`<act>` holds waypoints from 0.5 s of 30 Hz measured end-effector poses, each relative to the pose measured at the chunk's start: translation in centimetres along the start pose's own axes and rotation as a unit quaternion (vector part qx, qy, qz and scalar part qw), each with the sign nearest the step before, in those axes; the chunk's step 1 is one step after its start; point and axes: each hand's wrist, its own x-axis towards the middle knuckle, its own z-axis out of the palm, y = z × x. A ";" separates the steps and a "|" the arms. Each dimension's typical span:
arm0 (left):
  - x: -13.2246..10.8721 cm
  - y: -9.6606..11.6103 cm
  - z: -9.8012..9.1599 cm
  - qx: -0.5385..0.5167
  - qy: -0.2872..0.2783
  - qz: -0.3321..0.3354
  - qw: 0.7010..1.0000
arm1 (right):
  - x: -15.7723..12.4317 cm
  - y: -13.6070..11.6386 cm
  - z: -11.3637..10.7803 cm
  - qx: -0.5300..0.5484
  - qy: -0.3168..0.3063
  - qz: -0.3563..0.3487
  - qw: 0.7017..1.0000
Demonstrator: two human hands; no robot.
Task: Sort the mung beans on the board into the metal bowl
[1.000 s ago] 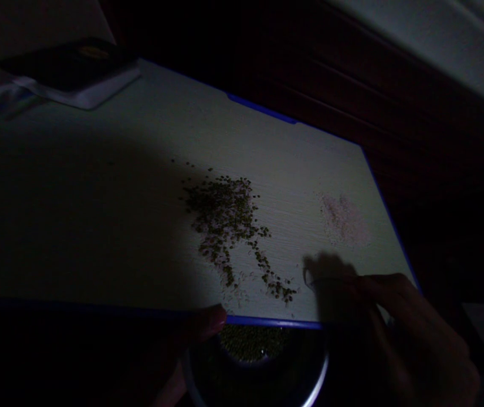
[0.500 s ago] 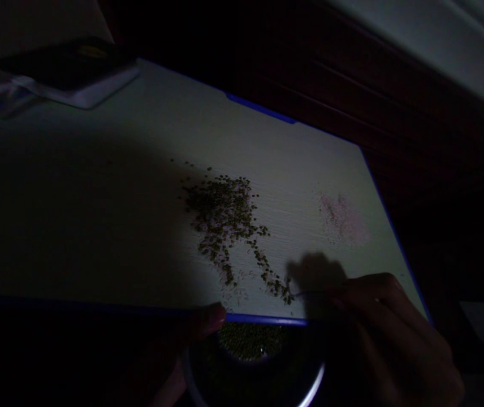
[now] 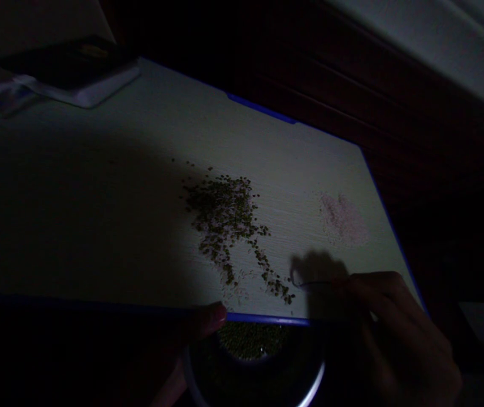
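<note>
Seeds [image 3: 229, 226] are lying scattered mid-board, right hand [image 3: 398, 333] pinching a thin tool [image 3: 310, 282] beside their trailing end while left hand [image 3: 191, 345] (grip too dark to tell) is steadying a bowl [image 3: 316, 381] under the board edge [image 3: 263, 320], likely as a catcher.

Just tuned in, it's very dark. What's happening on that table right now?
A person's right hand holds a thin tool beside a scatter of small green beans on a pale table. The left hand rests at the table's near edge above a bowl holding more beans. A small pink pile lies apart.
</note>
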 end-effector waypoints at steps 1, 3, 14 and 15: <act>-0.1 0.0 0.3 -0.001 -0.010 -0.017 1.000 | 0.0 -0.1 0.1 0.009 -0.008 -0.010 1.000; -0.6 0.2 1.1 -0.005 -0.035 -0.045 0.998 | 0.1 -0.3 0.2 0.021 -0.026 -0.015 0.999; -2.2 1.0 3.2 -0.055 -0.077 -0.018 0.995 | 0.5 -0.8 0.0 0.084 -0.062 -0.023 0.994; -2.2 1.0 3.3 -0.056 -0.082 -0.023 0.995 | 0.5 -0.9 0.0 0.088 -0.064 -0.022 0.994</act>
